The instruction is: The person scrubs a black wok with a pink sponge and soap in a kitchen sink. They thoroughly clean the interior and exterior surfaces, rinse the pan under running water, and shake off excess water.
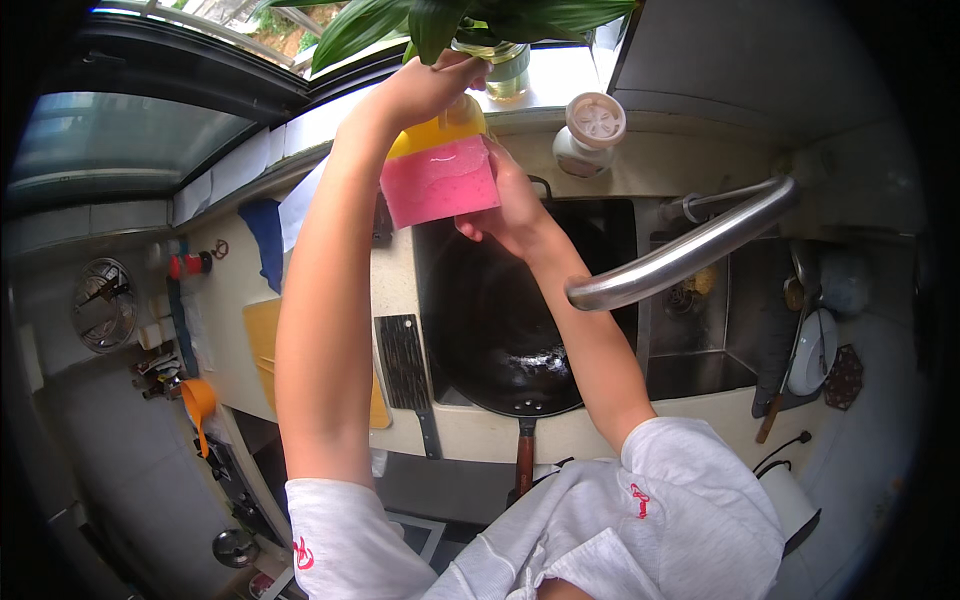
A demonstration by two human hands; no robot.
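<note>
Right hand (517,203) grips pink sponge (440,182) by its edge, near wok's (490,310) far-left rim; could slip in. Left hand (432,88) by yellow container (445,122) (grip hidden, can't tell) might knock plant jar (512,76).

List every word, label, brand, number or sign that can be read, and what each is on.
Left sleeve: red script-like mark, too small to read.
Right side of the shirt: another red mark, also unreadable.
Nowhere else is any text clear enough to read.
</note>
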